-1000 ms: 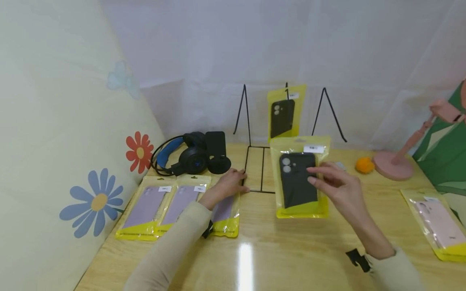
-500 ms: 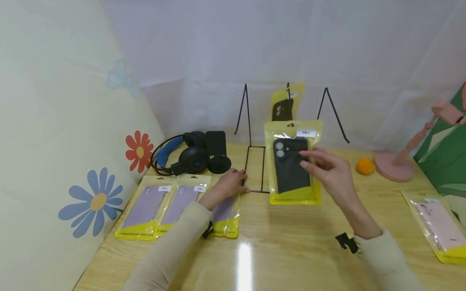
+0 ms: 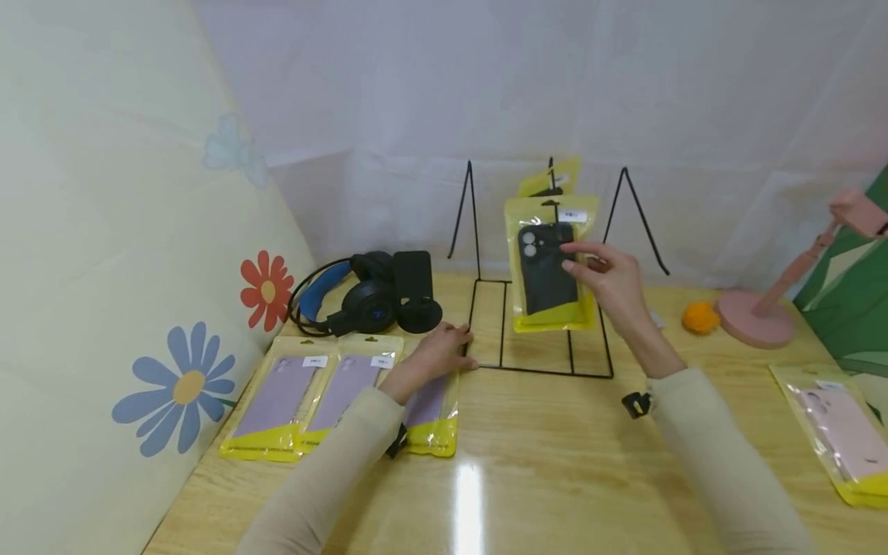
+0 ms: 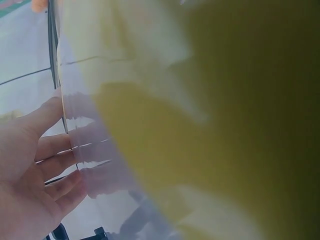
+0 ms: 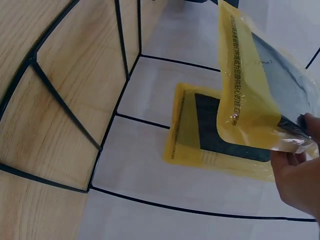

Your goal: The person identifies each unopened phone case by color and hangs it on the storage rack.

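My right hand [image 3: 613, 285] pinches the right edge of a yellow-trimmed clear bag with a black phone case [image 3: 544, 289] in it. The bag is upright, its top hole overlapping the middle hook of a black wire display rack [image 3: 534, 371]. Behind it, another bagged black phone case [image 5: 187, 130] hangs on that hook, mostly covered in the head view. My left hand [image 3: 433, 358] grips the left side of the rack's base, thumb and fingers around the wire. A bagged purple phone case [image 3: 426, 412] lies beneath that wrist; bag plastic blurs much of the left wrist view.
Two more bagged purple phone cases [image 3: 270, 397] lie at the left. Behind them are a black and blue headset [image 3: 368, 304] and a black stand [image 3: 414, 281]. To the right are an orange pompom [image 3: 701, 317], a pink lamp [image 3: 756, 317] and a bagged pink case [image 3: 842, 432].
My right hand has moved the bagged black phone case up and away from me, to the middle hook, covering more of the hanging bag. The left hand stays on the rack base.
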`<state>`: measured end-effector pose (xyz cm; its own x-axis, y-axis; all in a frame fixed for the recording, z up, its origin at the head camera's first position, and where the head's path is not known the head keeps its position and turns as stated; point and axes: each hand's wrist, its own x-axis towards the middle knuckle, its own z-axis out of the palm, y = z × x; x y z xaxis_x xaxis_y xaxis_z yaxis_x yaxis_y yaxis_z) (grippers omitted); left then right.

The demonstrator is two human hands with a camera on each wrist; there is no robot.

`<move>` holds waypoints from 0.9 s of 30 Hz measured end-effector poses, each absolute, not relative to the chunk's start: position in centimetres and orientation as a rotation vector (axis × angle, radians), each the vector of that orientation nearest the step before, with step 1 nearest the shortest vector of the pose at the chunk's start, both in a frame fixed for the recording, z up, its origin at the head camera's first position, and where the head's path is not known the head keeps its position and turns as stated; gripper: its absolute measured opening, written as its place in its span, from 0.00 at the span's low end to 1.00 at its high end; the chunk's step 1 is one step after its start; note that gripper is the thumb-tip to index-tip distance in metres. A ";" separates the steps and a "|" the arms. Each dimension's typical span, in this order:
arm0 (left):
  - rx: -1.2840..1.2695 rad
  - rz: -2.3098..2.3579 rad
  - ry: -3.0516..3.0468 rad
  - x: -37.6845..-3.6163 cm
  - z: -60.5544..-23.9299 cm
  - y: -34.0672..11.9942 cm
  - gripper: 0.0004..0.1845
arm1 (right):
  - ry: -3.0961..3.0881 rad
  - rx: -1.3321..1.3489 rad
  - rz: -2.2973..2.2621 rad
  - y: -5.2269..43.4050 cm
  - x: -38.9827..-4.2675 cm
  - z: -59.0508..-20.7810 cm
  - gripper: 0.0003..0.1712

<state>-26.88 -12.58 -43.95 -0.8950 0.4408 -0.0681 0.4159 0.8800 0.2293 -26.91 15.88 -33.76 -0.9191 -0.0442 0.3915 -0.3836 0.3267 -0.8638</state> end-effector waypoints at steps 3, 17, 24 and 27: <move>0.696 0.317 2.934 -26.7 -44.0 -12.4 0.30 | -2.284 0.373 1.654 15.9 -28.1 -34.0 0.18; 0.686 0.340 2.920 -26.9 -44.1 -12.1 0.32 | -2.198 0.351 1.728 16.5 -31.0 -34.6 0.13; 0.729 0.347 2.927 -26.9 -44.6 -11.8 0.31 | -2.240 0.253 1.590 19.1 -27.8 -36.7 0.12; 0.727 0.349 2.932 -27.0 -44.7 -11.6 0.32 | -2.339 0.297 1.457 21.4 -24.1 -38.0 0.12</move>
<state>-26.97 -11.61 -44.72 -0.8809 0.4714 -0.0418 0.4484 0.8596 0.2449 -24.09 21.42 -38.03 -0.9102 0.0155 0.4139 -0.3647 0.4437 -0.8186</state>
